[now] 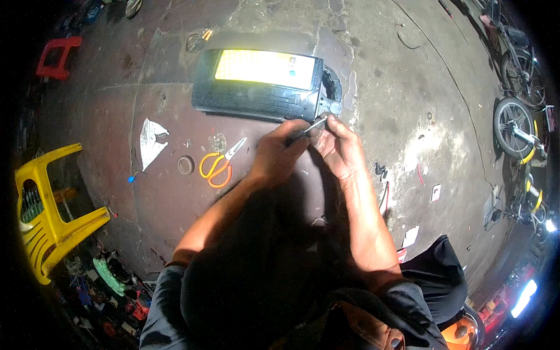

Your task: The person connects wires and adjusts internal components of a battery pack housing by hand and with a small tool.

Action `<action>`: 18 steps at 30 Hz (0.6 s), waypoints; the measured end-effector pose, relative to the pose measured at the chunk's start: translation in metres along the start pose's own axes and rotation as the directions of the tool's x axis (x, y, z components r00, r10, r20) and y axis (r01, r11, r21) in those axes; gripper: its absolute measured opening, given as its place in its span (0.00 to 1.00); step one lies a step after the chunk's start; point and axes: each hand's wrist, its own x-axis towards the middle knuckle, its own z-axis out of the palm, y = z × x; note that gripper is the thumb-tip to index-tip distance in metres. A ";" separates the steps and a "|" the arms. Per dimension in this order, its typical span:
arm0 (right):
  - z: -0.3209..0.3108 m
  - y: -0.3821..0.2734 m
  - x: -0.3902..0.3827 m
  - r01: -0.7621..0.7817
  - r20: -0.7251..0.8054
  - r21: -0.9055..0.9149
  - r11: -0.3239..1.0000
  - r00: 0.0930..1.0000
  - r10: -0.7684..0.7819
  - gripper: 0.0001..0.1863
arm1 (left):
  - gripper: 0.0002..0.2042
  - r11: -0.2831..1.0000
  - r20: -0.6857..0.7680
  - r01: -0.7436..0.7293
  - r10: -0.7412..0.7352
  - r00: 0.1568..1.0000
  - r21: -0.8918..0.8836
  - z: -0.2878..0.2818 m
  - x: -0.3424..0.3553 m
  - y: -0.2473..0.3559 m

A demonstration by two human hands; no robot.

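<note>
A black box-shaped battery pack [251, 102] with a bright yellow label lies on the floor ahead of me. At its right end are a carrying handle [334, 84] and a round fitting [335, 108]. My left hand [275, 156] is closed around a slim rod-like tool [309, 128] with a dark handle and a pale shaft, pointing up and right. My right hand [340, 150] is turned partly palm up, its fingers curled and the thumb beside the tool's tip. Anything pinched there is too small to make out. Both hands are just in front of the battery pack's right end.
Orange-and-yellow-handled scissors [219, 166], a tape roll [185, 164] and torn white paper [153, 143] lie to the left. A yellow plastic stool [52, 219] is tipped over at far left, with a red stool [58, 57] beyond. Wheeled bikes [516, 128] line the right.
</note>
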 end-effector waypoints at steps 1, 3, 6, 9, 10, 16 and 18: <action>0.001 -0.001 0.000 -0.010 0.018 0.039 0.999 1.000 0.009 0.11 | 0.14 1.000 -0.002 -0.002 0.002 1.000 0.000 0.000 0.000 -0.003; 0.007 0.000 -0.001 0.004 -0.037 -0.003 1.000 0.999 -0.005 0.11 | 0.13 0.999 -0.009 -0.038 0.038 0.999 -0.021 0.001 0.001 -0.010; 0.003 -0.001 0.000 0.029 -0.081 -0.093 0.995 0.996 -0.037 0.11 | 0.14 0.999 0.018 -0.039 0.039 0.999 0.018 -0.001 0.001 -0.009; -0.003 0.000 0.000 0.046 -0.046 -0.114 0.992 0.998 -0.052 0.10 | 0.14 0.999 0.017 -0.004 0.004 1.000 -0.037 -0.001 -0.002 -0.008; -0.001 -0.001 0.000 0.045 -0.017 -0.091 0.995 0.999 -0.047 0.10 | 0.14 0.999 0.017 -0.005 0.006 1.000 -0.039 -0.001 -0.002 -0.006; 0.011 0.003 -0.005 0.048 -0.127 -0.212 0.976 0.989 -0.077 0.08 | 0.12 0.996 -0.006 -0.033 0.033 0.999 -0.080 0.001 -0.003 -0.010; 0.003 0.001 -0.004 0.062 -0.115 -0.219 0.974 0.989 -0.089 0.08 | 0.10 0.883 0.070 -0.149 0.132 0.989 0.445 0.000 -0.001 -0.004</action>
